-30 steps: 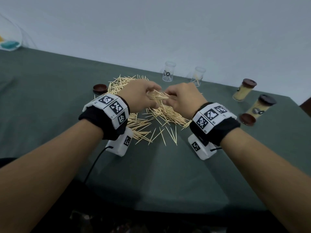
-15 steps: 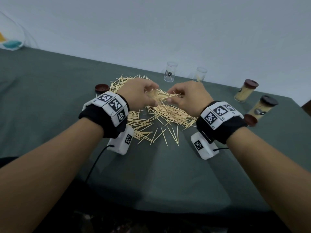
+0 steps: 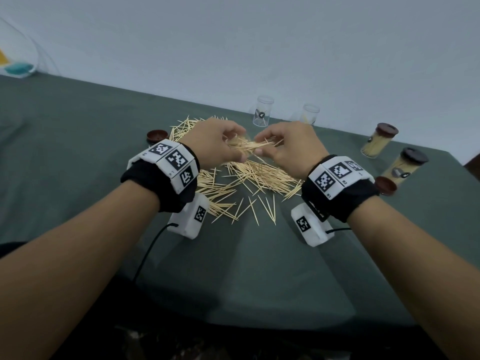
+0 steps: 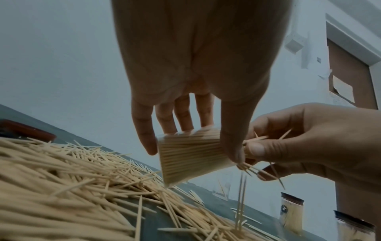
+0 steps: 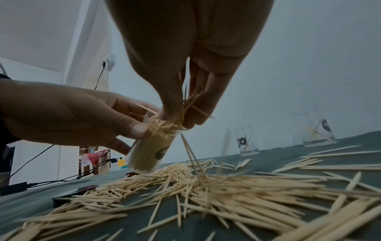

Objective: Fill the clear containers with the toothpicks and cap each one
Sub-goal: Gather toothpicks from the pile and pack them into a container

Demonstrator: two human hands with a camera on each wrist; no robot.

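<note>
Head view: over the green tabletop (image 3: 78, 152) both hands meet above the scattered toothpicks (image 3: 249, 178). Two empty clear containers (image 3: 262, 110) stand at the far edge; two capped, filled ones (image 3: 379, 141) stand to the right.

Left wrist view: the left hand (image 4: 185, 114) curls thumb and fingers round a tilted container packed with toothpicks (image 4: 191, 154) — held clear of the pile.

Right wrist view: the right hand (image 5: 185, 101) pinches a small bunch of toothpicks at that container's mouth — a few drop loose.
</note>
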